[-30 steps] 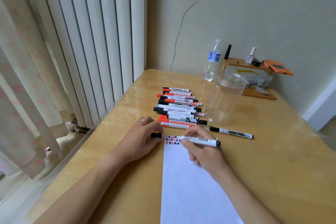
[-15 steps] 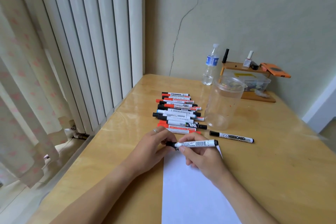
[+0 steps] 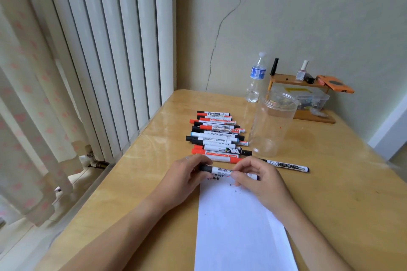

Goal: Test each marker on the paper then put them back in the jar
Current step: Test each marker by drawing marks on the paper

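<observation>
Hands, left (image 3: 187,177) and right (image 3: 257,179), pinch slim cylindrical plastic marker (image 3: 222,171) over smooth paper (image 3: 237,226).

The black cap, held apart in the left hand (image 3: 187,176) a second ago, now sits on the marker (image 3: 222,171) gripped by both hands just above the paper's (image 3: 237,226) top edge.

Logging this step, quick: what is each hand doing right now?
Left hand: grips the capped end of the black marker.
Right hand: pinches the same marker's other end.
</observation>
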`<act>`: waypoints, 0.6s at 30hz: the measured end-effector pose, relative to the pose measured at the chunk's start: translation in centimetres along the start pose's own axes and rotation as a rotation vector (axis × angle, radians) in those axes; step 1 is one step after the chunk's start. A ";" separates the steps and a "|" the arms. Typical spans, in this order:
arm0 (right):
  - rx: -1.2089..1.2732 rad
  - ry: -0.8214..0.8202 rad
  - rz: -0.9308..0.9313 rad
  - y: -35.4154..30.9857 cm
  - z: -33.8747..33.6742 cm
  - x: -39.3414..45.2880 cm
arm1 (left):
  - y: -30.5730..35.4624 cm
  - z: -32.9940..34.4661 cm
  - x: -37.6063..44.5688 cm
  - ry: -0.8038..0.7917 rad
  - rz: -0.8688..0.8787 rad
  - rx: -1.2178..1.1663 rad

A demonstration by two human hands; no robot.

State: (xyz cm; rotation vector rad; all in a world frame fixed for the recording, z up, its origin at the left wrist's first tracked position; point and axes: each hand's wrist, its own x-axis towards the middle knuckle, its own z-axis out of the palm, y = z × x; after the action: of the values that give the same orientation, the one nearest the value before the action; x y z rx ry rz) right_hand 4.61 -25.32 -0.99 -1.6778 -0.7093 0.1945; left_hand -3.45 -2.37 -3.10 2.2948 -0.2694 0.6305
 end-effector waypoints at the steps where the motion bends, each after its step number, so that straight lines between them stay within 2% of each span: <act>1: -0.097 0.008 -0.007 0.3 -0.2 0.0 | -0.1 0.2 0.0 -0.008 0.002 0.015; 3: -0.250 0.039 -0.023 0.9 0.0 -0.1 | 0.0 0.6 0.0 -0.050 0.023 0.101; 7: -0.377 0.016 -0.107 1.2 0.5 -0.3 | 0.3 1.1 -0.2 -0.079 0.116 0.297; 11: -0.504 0.051 -0.190 1.4 1.0 -0.4 | 0.4 1.0 -0.3 -0.079 0.165 0.316; 18: -0.543 0.055 -0.233 1.4 1.3 -1.0 | 0.3 1.0 -0.4 -0.137 0.136 0.292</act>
State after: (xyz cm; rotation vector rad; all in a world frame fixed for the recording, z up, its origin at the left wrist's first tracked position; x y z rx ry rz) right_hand 3.66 -24.87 -2.89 -2.0798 -0.9663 -0.2306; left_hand -3.50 -3.27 -3.72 2.6225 -0.4249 0.6147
